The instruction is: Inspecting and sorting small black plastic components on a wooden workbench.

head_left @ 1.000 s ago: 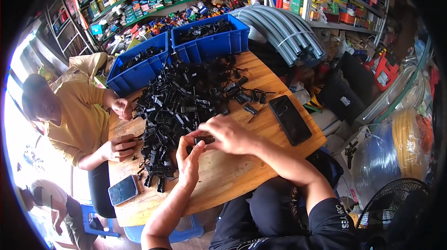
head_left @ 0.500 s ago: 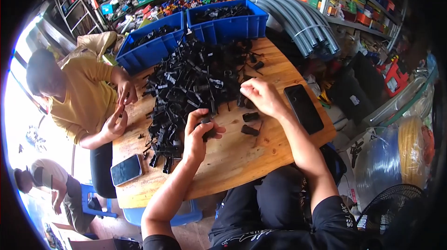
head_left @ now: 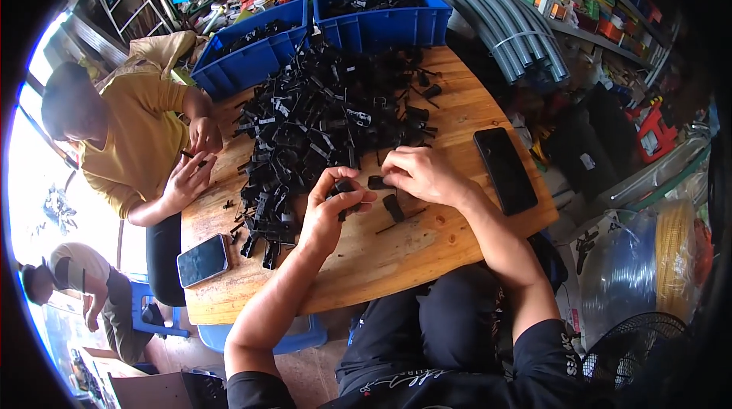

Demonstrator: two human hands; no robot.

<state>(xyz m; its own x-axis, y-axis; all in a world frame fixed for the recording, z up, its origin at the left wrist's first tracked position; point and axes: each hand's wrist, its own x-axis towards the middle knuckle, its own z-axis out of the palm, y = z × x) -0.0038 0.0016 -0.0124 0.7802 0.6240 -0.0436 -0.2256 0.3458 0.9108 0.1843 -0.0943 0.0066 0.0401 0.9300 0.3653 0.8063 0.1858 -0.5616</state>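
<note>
Black clip (head_left: 345, 189) in left hand (head_left: 329, 212)

Matt black plastic parts (head_left: 328, 115) (wooden table (head_left: 427, 245)).

Person, seen from the head camera, own body only.

- Left hand (head_left: 326, 214): bare, no glove, ring or watch in view. Forearm bare to the upper arm.
- Right hand (head_left: 427, 175): bare, no glove or ring in view. Forearm bare to above the elbow.
- Shirt (head_left: 473, 378): black, short-sleeved; sleeve hems end high on both arms. Pale lettering or a printed mark on the right sleeve and across the chest, too small to tell.
- Trousers (head_left: 427, 325): black or very dark, plain, creased at the lap.
</note>
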